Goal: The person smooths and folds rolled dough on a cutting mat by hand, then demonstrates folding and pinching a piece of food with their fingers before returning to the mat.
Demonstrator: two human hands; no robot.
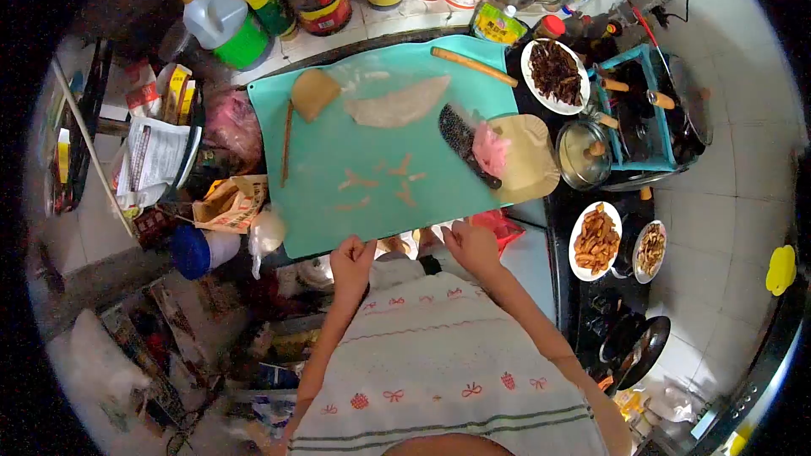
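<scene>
My left hand [352, 263] and my right hand [474, 247] are in front of my waist, at the near edge of a green mat [338, 203]. Both have curled fingers; whether anything is pinched in them is hidden. On the mat lie a flat pale slab of dough [399, 103], a wooden rolling pin [474, 66], a tan scraper-like piece [315, 94] and a thin brown stick [286, 143]. Several small finger-like dough strips [405, 194] are scattered nearer me. To the right, a dark speckled knife [458, 133] lies against a pink cloth or bag [490, 150].
A cream tray [532, 152] overlaps the mat's right edge. Plates of dark food [554, 76] and fried pieces [596, 241] stand right, near a glass lid [583, 156]. Bottles, including a white-green jug [224, 25], line the back. A paper bag [232, 203] and blue-lidded tub [203, 251] are left.
</scene>
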